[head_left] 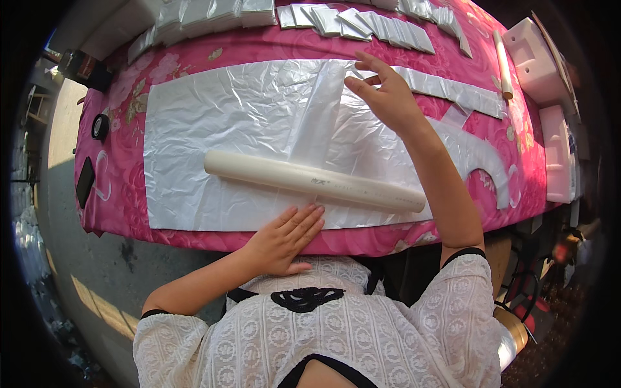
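Note:
A wide, wrinkled sheet of silvery-white plastic film (213, 116) lies spread on the table. A white plastic pipe (310, 182) rests across it, slightly slanted. From the pipe to the sheet's far edge runs a narrow folded strip of film (317, 119). My left hand (288, 239) is flat with fingers stretched out, its fingertips on the sheet's near edge just below the pipe. Over the far part of the sheet, beside the strip's far end, my right hand (381, 90) has curved fingers apart from the thumb, and I see nothing held in it.
Stacks of folded plastic packets (343, 22) line the far side of the pink flowered tablecloth (265, 44). A roll of black tape (99, 127) and a phone (85, 182) lie at the left. White foam boxes (533, 61) and another tube (502, 64) are at the right.

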A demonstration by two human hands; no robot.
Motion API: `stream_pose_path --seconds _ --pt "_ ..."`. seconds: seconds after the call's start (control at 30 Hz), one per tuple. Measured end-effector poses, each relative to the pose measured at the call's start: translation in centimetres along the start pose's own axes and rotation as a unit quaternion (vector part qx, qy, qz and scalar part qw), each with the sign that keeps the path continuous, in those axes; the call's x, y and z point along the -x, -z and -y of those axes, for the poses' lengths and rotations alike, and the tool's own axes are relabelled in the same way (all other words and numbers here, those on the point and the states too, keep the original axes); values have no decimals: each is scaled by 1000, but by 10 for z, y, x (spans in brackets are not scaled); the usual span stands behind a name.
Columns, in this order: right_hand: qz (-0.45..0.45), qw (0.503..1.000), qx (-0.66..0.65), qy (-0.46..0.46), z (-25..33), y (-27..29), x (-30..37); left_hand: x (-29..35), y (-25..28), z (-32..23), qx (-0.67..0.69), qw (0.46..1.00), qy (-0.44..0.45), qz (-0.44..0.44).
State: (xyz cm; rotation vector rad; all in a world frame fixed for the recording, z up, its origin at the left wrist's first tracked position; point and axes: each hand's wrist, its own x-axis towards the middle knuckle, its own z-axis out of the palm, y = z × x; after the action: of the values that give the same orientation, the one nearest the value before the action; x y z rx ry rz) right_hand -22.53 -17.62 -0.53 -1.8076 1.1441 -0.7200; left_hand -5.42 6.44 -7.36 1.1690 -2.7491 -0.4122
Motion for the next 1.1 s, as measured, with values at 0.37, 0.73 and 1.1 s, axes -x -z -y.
stream_pose_path --seconds 0.37,0.73,1.1 --pt "-58 936 324 123 -35 -1 95 0 -3 -15 -21 999 28 5" --pt "73 949 227 208 -11 -12 129 -5 6 -4 -32 999 27 -9" --pt "16 920 256 296 -25 -51 33 -4 -26 -34 -172 981 82 -32"
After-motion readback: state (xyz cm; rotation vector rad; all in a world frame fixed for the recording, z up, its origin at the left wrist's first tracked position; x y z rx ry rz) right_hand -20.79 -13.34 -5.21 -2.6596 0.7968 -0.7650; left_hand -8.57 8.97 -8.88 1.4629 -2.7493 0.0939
